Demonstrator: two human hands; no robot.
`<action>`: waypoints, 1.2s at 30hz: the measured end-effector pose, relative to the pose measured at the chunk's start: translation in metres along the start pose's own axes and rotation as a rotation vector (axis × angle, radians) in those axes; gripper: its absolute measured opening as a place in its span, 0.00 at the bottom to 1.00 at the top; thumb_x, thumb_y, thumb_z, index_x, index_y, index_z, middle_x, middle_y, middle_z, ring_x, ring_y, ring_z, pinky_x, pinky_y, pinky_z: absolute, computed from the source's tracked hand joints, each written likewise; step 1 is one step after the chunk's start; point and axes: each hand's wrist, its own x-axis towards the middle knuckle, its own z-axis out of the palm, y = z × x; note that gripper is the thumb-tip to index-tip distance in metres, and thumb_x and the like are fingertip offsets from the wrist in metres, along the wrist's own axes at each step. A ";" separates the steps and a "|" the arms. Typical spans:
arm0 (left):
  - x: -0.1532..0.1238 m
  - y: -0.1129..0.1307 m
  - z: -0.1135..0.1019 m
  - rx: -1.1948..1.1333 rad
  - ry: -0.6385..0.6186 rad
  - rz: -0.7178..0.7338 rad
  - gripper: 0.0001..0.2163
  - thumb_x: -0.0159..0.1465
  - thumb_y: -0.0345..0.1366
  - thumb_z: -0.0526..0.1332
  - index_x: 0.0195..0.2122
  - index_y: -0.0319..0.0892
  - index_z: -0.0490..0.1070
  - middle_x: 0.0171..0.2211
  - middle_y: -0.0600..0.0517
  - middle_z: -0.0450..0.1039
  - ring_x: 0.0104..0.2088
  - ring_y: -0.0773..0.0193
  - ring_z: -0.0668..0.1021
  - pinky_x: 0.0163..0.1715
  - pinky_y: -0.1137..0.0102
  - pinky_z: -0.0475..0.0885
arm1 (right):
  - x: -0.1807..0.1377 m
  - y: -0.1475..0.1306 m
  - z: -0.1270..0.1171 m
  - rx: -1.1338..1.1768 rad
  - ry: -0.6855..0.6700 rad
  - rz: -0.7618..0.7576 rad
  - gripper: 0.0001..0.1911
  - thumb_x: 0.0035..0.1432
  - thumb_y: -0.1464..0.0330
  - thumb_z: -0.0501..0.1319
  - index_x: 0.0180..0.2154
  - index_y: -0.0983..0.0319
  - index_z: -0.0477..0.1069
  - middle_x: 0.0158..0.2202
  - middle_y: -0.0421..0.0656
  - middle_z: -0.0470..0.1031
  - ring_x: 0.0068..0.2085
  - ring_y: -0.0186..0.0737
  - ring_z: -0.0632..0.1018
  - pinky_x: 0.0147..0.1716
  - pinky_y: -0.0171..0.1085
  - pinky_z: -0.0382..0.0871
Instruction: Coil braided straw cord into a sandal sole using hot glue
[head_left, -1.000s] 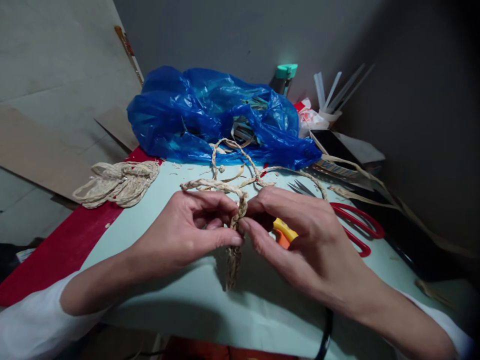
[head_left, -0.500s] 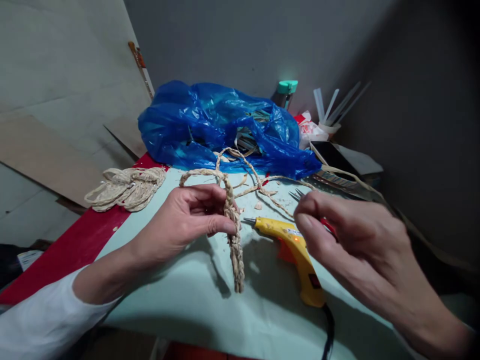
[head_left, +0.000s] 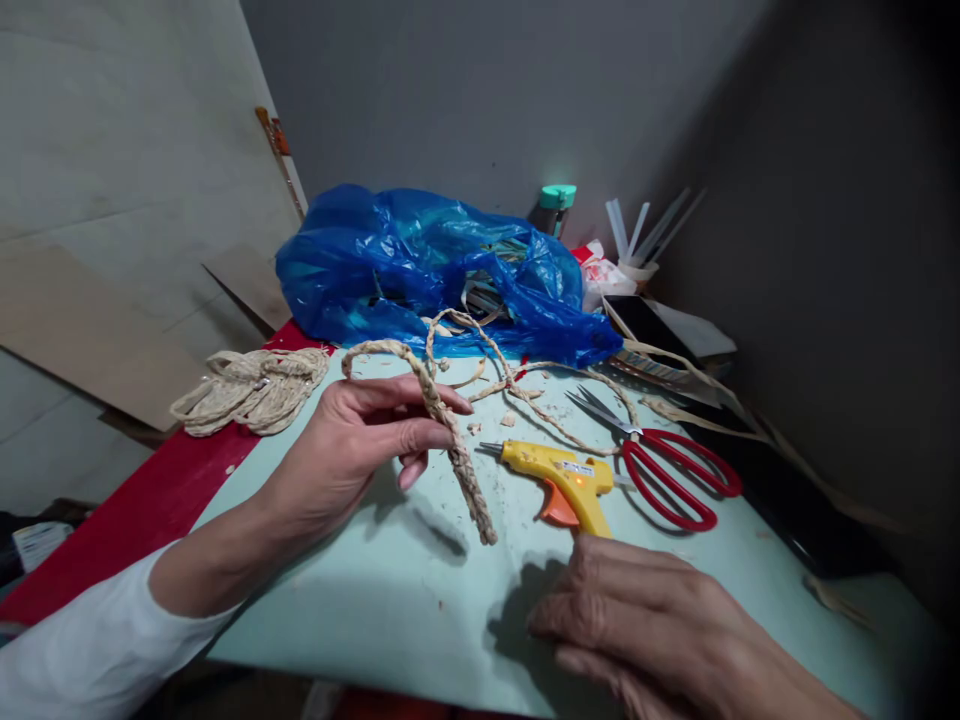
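My left hand (head_left: pixel 375 430) pinches a braided straw cord (head_left: pixel 469 480) between thumb and fingers. Its doubled end slants down to the right, clear of the table, while a loop curves up over the hand. My right hand (head_left: pixel 637 620) is low on the right with its fingers together and curled down; what they hold, if anything, is hidden. Just beyond it lies a yellow glue gun (head_left: pixel 555 465) with an orange trigger and a lit lamp, its lower handle covered by that hand. Red-handled scissors (head_left: pixel 667 465) rest open to the right of the gun.
A blue plastic bag (head_left: pixel 427 250) of straw strips stands against the wall. On the left lies a bundle of coiled straw cord (head_left: pixel 259 390). Glue sticks (head_left: pixel 630 230) stand in a cup behind a dark phone-like slab (head_left: pixel 645 325). Loose cord and scraps lie behind the gun.
My right hand has moved down and left, toward the glue gun's handle, uncovering the scissors. My left hand has tilted the braided cord, swinging its lower end up and right.
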 end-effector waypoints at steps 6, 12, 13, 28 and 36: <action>0.001 0.001 0.000 -0.090 -0.063 -0.039 0.06 0.55 0.31 0.72 0.35 0.41 0.84 0.21 0.54 0.76 0.18 0.71 0.75 0.19 0.78 0.71 | 0.020 -0.006 -0.004 -0.127 0.139 0.168 0.09 0.70 0.66 0.58 0.49 0.56 0.71 0.45 0.40 0.76 0.46 0.34 0.77 0.45 0.30 0.72; -0.004 0.003 0.000 -0.014 -0.186 -0.010 0.05 0.59 0.34 0.71 0.36 0.44 0.85 0.30 0.53 0.81 0.22 0.70 0.79 0.28 0.76 0.77 | 0.058 -0.010 0.009 0.036 0.176 0.249 0.08 0.70 0.61 0.58 0.48 0.54 0.71 0.44 0.35 0.76 0.44 0.31 0.75 0.44 0.30 0.68; -0.005 0.003 0.000 -0.001 -0.189 0.003 0.04 0.59 0.34 0.71 0.36 0.45 0.85 0.32 0.53 0.82 0.23 0.70 0.79 0.31 0.75 0.78 | 0.063 -0.010 0.011 0.050 0.168 0.242 0.07 0.70 0.61 0.58 0.46 0.55 0.72 0.42 0.35 0.76 0.43 0.31 0.75 0.42 0.31 0.67; -0.012 0.002 0.009 0.125 0.036 0.124 0.04 0.60 0.35 0.70 0.36 0.47 0.83 0.33 0.53 0.80 0.29 0.68 0.75 0.29 0.74 0.72 | 0.073 0.004 0.021 -0.061 0.278 0.108 0.07 0.67 0.71 0.58 0.37 0.66 0.72 0.28 0.37 0.68 0.28 0.30 0.67 0.31 0.33 0.58; -0.015 -0.001 0.008 0.267 0.047 0.254 0.04 0.60 0.32 0.69 0.33 0.47 0.84 0.31 0.53 0.79 0.28 0.68 0.74 0.27 0.74 0.71 | 0.073 0.004 0.025 -0.084 0.316 0.037 0.08 0.69 0.71 0.57 0.35 0.66 0.70 0.27 0.37 0.69 0.27 0.29 0.67 0.31 0.32 0.58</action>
